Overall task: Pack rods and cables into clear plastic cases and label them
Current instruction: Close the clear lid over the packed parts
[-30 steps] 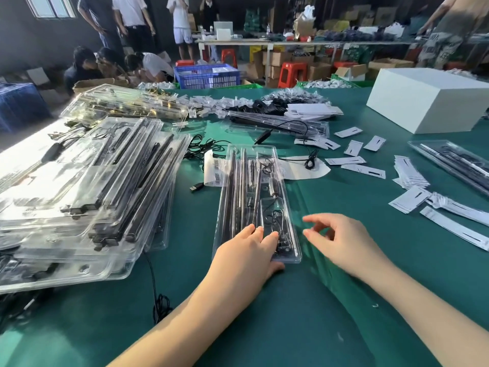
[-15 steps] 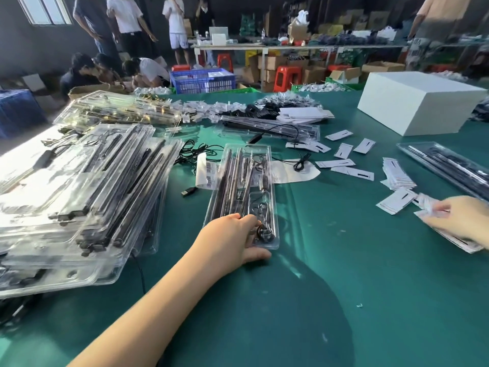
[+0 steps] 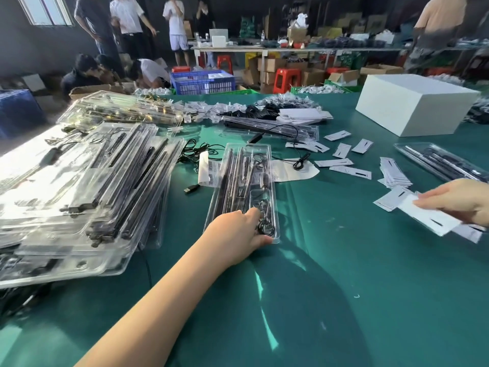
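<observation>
Green worktop (image 3: 344, 274) seen from above and behind two bare arms. Left hand (image 3: 235, 229) resting on the near end of a clear case (image 3: 246, 181), fingers (image 3: 252, 214) laid fairly straight along its lid, pressing rather than gripping. Case lying lengthwise near the middle of the worktop, dark rods (image 3: 230, 178) along its left side, coiled cable (image 3: 264, 221) in the near right pocket, just beside the fingertips. Right hand (image 3: 460, 200) far off to the right, pinching a white label (image 3: 428, 215) lifted off a loose scatter of labels (image 3: 394, 173). Tall slumped stack of filled cases (image 3: 79, 194) close on the left; another case (image 3: 439, 161) at the right edge; white box (image 3: 412, 109) beyond. Loose black cable (image 3: 195, 152) and a barcode sheet (image 3: 207, 172) touching the case's left side.

Likely risks: label going on crooked or creased, since only one hand carries it; case sliding on the smooth cloth if the left hand's pressure eases; lid popping open over the cable pocket; more than one label clinging together in the pinch; an elbow nudging the leaning stack
</observation>
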Motion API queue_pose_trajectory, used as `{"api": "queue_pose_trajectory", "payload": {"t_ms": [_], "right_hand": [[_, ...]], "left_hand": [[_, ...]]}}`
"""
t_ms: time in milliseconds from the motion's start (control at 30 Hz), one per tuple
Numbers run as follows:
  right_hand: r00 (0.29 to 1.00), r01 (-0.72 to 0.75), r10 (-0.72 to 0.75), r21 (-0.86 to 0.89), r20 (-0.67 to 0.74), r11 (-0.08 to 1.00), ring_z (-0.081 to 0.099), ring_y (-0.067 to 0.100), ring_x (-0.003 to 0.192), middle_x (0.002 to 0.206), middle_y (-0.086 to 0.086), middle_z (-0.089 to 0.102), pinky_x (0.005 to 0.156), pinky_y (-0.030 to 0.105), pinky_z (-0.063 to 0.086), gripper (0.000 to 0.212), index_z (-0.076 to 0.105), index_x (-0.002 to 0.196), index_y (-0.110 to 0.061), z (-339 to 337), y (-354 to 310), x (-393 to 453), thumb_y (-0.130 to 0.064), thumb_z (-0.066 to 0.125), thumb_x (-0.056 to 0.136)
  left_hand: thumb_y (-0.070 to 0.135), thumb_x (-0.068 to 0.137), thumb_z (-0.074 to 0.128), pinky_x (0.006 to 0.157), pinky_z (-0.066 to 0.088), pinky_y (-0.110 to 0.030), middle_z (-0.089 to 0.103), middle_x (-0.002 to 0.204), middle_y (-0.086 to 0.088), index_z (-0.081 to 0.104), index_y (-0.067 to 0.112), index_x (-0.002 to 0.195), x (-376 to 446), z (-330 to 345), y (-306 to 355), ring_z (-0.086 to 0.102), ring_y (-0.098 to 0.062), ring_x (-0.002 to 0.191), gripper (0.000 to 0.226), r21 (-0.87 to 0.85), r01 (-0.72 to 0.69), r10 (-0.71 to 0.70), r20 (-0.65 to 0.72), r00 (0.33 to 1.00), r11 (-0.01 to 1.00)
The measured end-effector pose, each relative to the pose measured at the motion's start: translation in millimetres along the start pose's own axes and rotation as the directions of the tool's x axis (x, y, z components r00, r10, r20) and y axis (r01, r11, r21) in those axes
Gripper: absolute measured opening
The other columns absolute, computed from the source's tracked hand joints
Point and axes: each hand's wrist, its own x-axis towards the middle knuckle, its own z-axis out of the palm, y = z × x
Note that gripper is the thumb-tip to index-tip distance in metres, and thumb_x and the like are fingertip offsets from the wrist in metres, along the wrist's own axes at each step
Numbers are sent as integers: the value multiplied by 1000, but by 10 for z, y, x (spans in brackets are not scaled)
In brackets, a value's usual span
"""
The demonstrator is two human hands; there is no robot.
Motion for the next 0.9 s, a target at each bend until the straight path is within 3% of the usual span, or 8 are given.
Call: {"api": "queue_pose_trajectory", "payload": {"t_ms": [167,300,400,467,600,700,800,900], "right_hand": [[975,99,-157,324,158,941,62,18,59,76,6,67,43,23,51,17,60,107,-11,641,-312,-449,-9,62,91],[889,16,-145,286,434,958,63,10,47,64,1,70,40,20,47,5,60,97,-15,1312,-350,-741,-12,61,93],[852,-18,-131,279,506,960,62,9,46,63,3,69,40,19,47,9,58,100,-9,1644,-412,-809,-6,61,92],[838,-50,-124,300,532,953,60,9,43,61,3,66,39,19,47,10,58,98,-8,1775,-471,-805,-4,63,91],[808,-90,-122,325,577,941,59,10,43,60,4,66,43,21,52,7,60,94,-8,1897,-576,-782,-5,64,89],[798,-73,-148,337,584,939,61,13,50,67,6,67,46,23,51,8,63,95,-9,1848,-575,-720,-7,65,88],[729,-67,-135,267,671,961,52,11,56,75,5,63,52,23,45,20,63,102,-10,1811,-522,-707,-10,71,83],[757,-121,-114,309,644,943,54,5,43,61,-2,65,39,16,44,14,61,97,-12,1892,-530,-678,-8,69,85]], "left_hand": [[49,96,47,85,49,-25,68,92,-9,53,6,105,-81,125,49,67,-21,98,44,248,-97,159,-245,956,964],[39,103,17,105,40,-34,58,124,-18,41,8,112,-106,210,17,51,-26,126,41,211,-118,153,-162,975,970],[24,85,70,65,47,-20,62,63,-6,57,7,76,-152,120,62,68,-20,64,23,122,-167,202,-380,903,978],[20,65,86,71,35,-29,54,50,2,56,10,64,-147,90,69,60,-16,45,32,132,-134,182,-486,855,982],[25,75,81,59,22,-27,59,57,1,55,11,70,-170,26,78,59,-19,50,30,53,-53,70,-419,905,997],[35,100,46,61,19,-25,64,88,-3,50,12,94,-155,31,52,61,-24,81,25,-20,-31,23,-336,942,999],[27,88,68,61,21,-27,62,67,-5,55,8,78,-183,4,57,62,-25,59,25,16,-87,86,-378,922,996],[22,74,81,61,30,-30,55,53,-1,55,9,65,-176,31,56,56,-21,44,31,36,-102,107,-461,881,994]]}}
